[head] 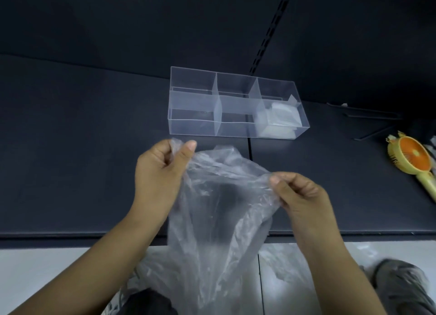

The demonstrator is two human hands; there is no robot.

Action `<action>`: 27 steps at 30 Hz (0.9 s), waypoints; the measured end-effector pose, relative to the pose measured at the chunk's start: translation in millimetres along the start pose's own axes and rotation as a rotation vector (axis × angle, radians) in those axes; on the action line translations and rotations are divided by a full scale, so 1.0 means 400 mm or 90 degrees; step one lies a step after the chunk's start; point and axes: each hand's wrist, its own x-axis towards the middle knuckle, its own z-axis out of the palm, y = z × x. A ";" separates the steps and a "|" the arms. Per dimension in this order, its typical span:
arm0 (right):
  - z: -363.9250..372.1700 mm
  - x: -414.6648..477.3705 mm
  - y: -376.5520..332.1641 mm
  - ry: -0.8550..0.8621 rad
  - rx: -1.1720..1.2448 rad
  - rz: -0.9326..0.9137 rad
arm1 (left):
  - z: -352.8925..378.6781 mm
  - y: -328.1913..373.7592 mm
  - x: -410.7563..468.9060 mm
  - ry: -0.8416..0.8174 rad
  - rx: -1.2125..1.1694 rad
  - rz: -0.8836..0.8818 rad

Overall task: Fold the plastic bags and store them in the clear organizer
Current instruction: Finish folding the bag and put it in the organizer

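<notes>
Dim overall, with soft, even light and no hard shadows; the dark surface (70,149) around the clear organizer (193,102) swallows most of it; the organizer's walls show a pale sheen, no harsh glare; the plastic bag (219,196) in front of it carries soft highlights along its creases; the floor (47,267) nearer still is brightest; nearer and right of the organizer, a grey shape (398,288) smears into blur.

Dark navy surface (70,149) fills mid frame, seam (249,154) running front to back. Matching dark wall (141,19) behind, black slotted rail (271,31) upper right. Pale tiled floor (47,267) along bottom. Orange-yellow handheld fan (412,156) at right edge.
</notes>
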 end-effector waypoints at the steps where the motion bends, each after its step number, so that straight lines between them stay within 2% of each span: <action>1: -0.011 0.004 -0.003 0.013 -0.012 -0.014 | -0.006 -0.005 0.001 0.012 0.019 0.011; 5: -0.048 0.014 -0.015 0.052 -0.013 -0.096 | -0.027 -0.024 0.009 0.038 0.102 -0.010; 7: -0.059 0.016 -0.020 0.020 -0.001 -0.141 | -0.038 -0.029 0.017 0.023 0.157 -0.071; 9: -0.057 0.016 -0.031 0.001 -0.021 -0.174 | -0.053 -0.031 0.029 -0.011 0.284 -0.132; 11: -0.039 0.019 -0.045 -0.003 -0.052 -0.188 | -0.066 -0.026 0.038 -0.032 0.417 -0.069; 12: -0.024 0.022 -0.051 -0.009 -0.052 -0.184 | -0.066 -0.013 0.040 -0.056 0.420 0.000; 14: 0.013 0.029 -0.062 -0.037 -0.049 -0.169 | -0.040 0.036 0.036 -0.181 0.344 0.104; 16: 0.051 0.033 -0.075 -0.087 -0.048 -0.158 | 0.010 0.076 0.024 -0.364 0.238 0.088; 17: 0.067 0.036 -0.082 -0.113 -0.050 -0.153 | 0.038 0.087 0.019 -0.426 0.190 0.067; 18: 0.077 0.040 -0.086 -0.128 -0.062 -0.148 | 0.059 0.091 0.016 -0.443 0.146 0.045; 20: 0.079 0.056 -0.087 -0.126 -0.115 -0.134 | 0.074 0.090 0.027 -0.351 0.072 -0.023; 23: 0.033 0.092 -0.066 -0.088 -0.200 -0.085 | 0.039 0.041 0.061 -0.186 0.061 -0.102; 27: -0.064 0.135 -0.007 -0.017 -0.269 -0.041 | -0.017 -0.042 0.081 -0.100 0.042 -0.185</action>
